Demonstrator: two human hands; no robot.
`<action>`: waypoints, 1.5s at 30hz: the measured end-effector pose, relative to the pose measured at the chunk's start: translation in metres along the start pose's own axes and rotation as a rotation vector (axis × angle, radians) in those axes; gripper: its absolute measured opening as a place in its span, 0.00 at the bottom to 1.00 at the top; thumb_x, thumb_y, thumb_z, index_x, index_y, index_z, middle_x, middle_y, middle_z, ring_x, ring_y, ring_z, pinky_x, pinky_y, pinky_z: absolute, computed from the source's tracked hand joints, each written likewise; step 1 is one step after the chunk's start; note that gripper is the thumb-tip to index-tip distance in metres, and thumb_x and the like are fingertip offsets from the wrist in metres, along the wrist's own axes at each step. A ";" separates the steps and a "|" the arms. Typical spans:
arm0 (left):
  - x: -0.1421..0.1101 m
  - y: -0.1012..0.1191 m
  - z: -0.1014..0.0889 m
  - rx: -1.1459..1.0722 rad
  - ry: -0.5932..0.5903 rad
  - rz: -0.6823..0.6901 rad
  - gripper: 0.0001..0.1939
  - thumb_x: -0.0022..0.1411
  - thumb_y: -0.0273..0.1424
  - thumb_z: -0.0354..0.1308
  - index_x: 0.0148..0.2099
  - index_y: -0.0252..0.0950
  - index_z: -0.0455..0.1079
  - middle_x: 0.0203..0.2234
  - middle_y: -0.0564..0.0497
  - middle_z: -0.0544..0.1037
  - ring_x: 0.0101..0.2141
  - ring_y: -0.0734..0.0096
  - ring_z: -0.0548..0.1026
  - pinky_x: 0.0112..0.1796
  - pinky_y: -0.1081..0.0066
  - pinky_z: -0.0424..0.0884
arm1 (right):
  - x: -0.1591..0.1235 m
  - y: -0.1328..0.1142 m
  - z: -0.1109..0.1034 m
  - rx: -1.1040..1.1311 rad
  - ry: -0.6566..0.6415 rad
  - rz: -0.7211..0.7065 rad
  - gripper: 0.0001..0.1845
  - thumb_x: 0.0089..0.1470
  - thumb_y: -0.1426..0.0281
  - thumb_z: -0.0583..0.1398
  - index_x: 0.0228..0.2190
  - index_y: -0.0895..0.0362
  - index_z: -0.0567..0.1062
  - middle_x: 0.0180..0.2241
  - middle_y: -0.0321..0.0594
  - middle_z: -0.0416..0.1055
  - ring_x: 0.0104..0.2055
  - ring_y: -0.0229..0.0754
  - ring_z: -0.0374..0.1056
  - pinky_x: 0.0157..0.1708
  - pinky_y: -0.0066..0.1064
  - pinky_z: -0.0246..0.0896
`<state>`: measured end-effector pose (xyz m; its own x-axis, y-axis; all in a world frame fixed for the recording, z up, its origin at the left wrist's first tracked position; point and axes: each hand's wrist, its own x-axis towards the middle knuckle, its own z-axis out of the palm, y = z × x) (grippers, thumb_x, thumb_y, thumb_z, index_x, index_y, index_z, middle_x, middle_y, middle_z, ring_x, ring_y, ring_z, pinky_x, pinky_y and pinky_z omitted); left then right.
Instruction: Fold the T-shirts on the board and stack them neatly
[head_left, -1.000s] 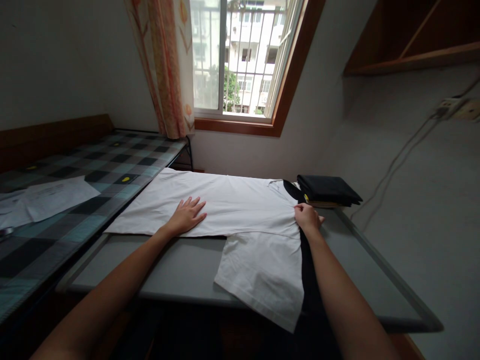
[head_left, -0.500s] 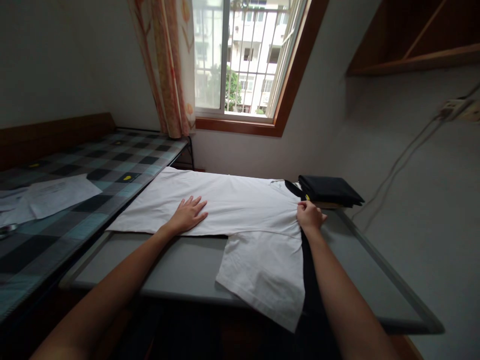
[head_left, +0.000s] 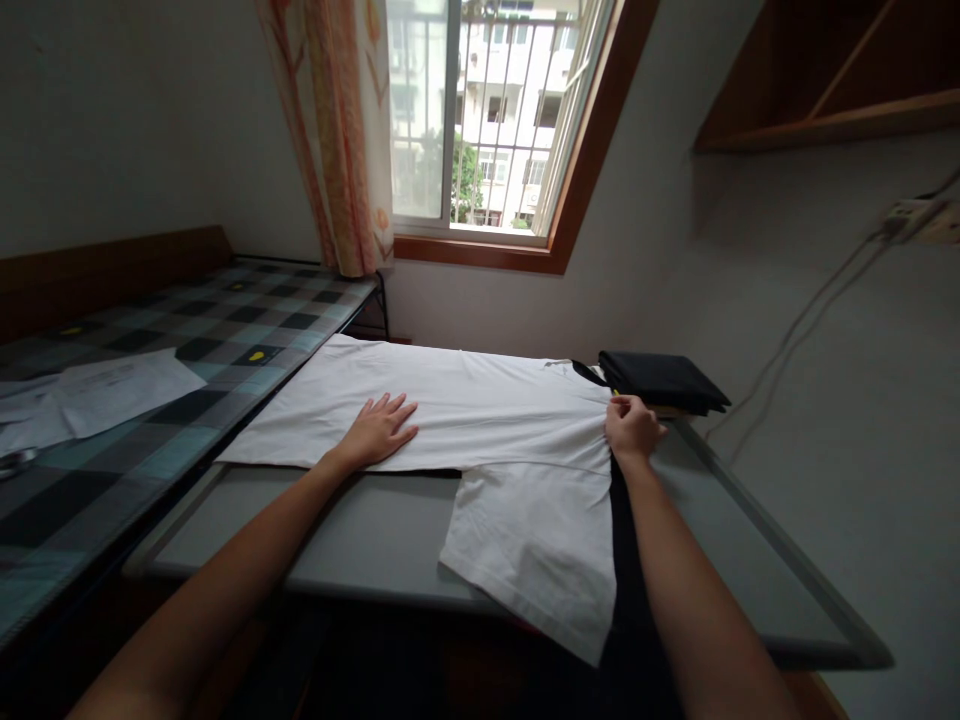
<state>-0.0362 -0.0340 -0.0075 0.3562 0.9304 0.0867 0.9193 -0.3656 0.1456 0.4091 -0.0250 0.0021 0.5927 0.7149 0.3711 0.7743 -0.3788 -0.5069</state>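
A white T-shirt (head_left: pixel 465 410) with black trim lies spread across a grey table (head_left: pixel 360 540), one sleeve hanging over the near edge. My left hand (head_left: pixel 379 428) rests flat on the shirt's body, fingers apart. At the shirt's shoulder edge near the collar, my right hand (head_left: pixel 632 427) pinches the fabric. A dark strip of the shirt runs down beside my right forearm.
A folded black garment (head_left: pixel 664 380) sits on the table's far right corner. To the left stands a bed with a checked cover (head_left: pixel 225 330) and white sheets of paper (head_left: pixel 112 385). Behind are a barred window (head_left: pixel 487 110), a curtain (head_left: pixel 337 130), a wall cable (head_left: pixel 810 310) and a wooden shelf (head_left: pixel 825 120).
My right hand has shifted slightly right and away along the shirt's shoulder, pulling the fabric taut. My left hand has stayed flat on the shirt.
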 end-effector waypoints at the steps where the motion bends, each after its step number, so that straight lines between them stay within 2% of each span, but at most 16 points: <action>1: 0.000 0.000 0.000 -0.002 -0.003 0.003 0.32 0.67 0.50 0.41 0.68 0.43 0.57 0.67 0.46 0.55 0.66 0.50 0.50 0.62 0.49 0.48 | 0.000 0.000 0.000 -0.006 -0.019 0.007 0.15 0.55 0.69 0.53 0.40 0.56 0.77 0.41 0.48 0.75 0.45 0.51 0.65 0.48 0.44 0.51; 4: 0.000 -0.001 -0.001 -0.001 -0.004 0.005 0.32 0.68 0.51 0.40 0.68 0.43 0.56 0.67 0.47 0.54 0.66 0.51 0.50 0.62 0.50 0.47 | -0.001 0.002 0.001 -0.033 -0.168 0.065 0.13 0.54 0.70 0.54 0.38 0.54 0.78 0.41 0.46 0.75 0.44 0.50 0.67 0.48 0.45 0.51; 9: 0.000 -0.001 0.000 0.004 0.001 -0.007 0.32 0.68 0.50 0.40 0.68 0.44 0.57 0.67 0.47 0.55 0.66 0.52 0.50 0.62 0.50 0.47 | -0.002 0.006 0.002 -0.019 -0.159 0.032 0.14 0.55 0.70 0.54 0.40 0.53 0.77 0.40 0.44 0.75 0.44 0.49 0.67 0.49 0.44 0.51; 13: -0.001 0.000 -0.001 0.005 -0.002 -0.004 0.32 0.68 0.50 0.41 0.68 0.43 0.57 0.67 0.47 0.55 0.66 0.51 0.50 0.62 0.50 0.47 | -0.002 0.007 0.003 -0.004 -0.236 0.039 0.14 0.54 0.70 0.56 0.41 0.52 0.76 0.39 0.43 0.76 0.44 0.50 0.67 0.48 0.45 0.51; 18: -0.002 0.003 -0.003 0.031 0.004 -0.027 0.31 0.68 0.49 0.41 0.67 0.42 0.57 0.67 0.46 0.55 0.66 0.48 0.51 0.62 0.48 0.47 | -0.002 0.007 0.004 0.034 -0.115 -0.044 0.15 0.56 0.69 0.54 0.43 0.54 0.76 0.39 0.44 0.76 0.44 0.49 0.67 0.48 0.42 0.51; 23: -0.003 0.004 -0.006 0.041 -0.003 -0.050 0.31 0.68 0.50 0.41 0.67 0.43 0.57 0.67 0.46 0.55 0.66 0.47 0.51 0.61 0.47 0.48 | -0.003 0.006 0.004 -0.014 -0.162 -0.028 0.14 0.55 0.70 0.54 0.41 0.54 0.77 0.39 0.44 0.76 0.43 0.49 0.67 0.48 0.42 0.51; 26: -0.003 0.004 -0.006 0.041 -0.010 -0.046 0.31 0.68 0.50 0.41 0.68 0.43 0.57 0.67 0.46 0.55 0.66 0.47 0.51 0.61 0.47 0.48 | -0.004 0.004 0.002 -0.009 -0.078 -0.065 0.15 0.56 0.70 0.53 0.43 0.54 0.76 0.41 0.44 0.75 0.45 0.49 0.66 0.48 0.42 0.50; 31: -0.003 0.005 -0.005 0.044 0.008 -0.041 0.31 0.68 0.49 0.42 0.67 0.42 0.58 0.67 0.45 0.56 0.66 0.48 0.52 0.61 0.47 0.48 | -0.006 0.005 0.001 -0.023 -0.191 -0.029 0.14 0.55 0.69 0.56 0.42 0.53 0.76 0.37 0.43 0.76 0.42 0.48 0.67 0.46 0.41 0.51; 38: -0.002 0.002 -0.001 0.046 0.038 -0.017 0.30 0.68 0.48 0.42 0.66 0.40 0.60 0.66 0.43 0.58 0.65 0.49 0.53 0.61 0.46 0.49 | -0.008 0.003 0.000 -0.049 -0.089 -0.061 0.13 0.57 0.67 0.54 0.40 0.55 0.77 0.36 0.44 0.76 0.41 0.48 0.68 0.44 0.40 0.52; 42: -0.001 0.002 -0.001 0.050 0.042 -0.014 0.30 0.68 0.48 0.43 0.65 0.40 0.60 0.65 0.44 0.59 0.65 0.50 0.54 0.61 0.47 0.50 | -0.007 0.001 -0.002 -0.024 -0.091 -0.057 0.15 0.58 0.65 0.53 0.41 0.55 0.77 0.34 0.44 0.76 0.39 0.48 0.69 0.44 0.39 0.54; 45: -0.002 0.002 -0.002 0.043 0.039 -0.014 0.29 0.68 0.48 0.43 0.65 0.41 0.60 0.65 0.44 0.59 0.65 0.51 0.54 0.61 0.47 0.50 | -0.006 0.001 -0.001 0.008 -0.120 -0.141 0.16 0.58 0.66 0.52 0.41 0.56 0.77 0.35 0.46 0.76 0.39 0.47 0.70 0.41 0.35 0.57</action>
<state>-0.0353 -0.0367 -0.0051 0.3369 0.9335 0.1231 0.9310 -0.3498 0.1046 0.4064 -0.0305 0.0000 0.4470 0.8259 0.3437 0.8460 -0.2656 -0.4623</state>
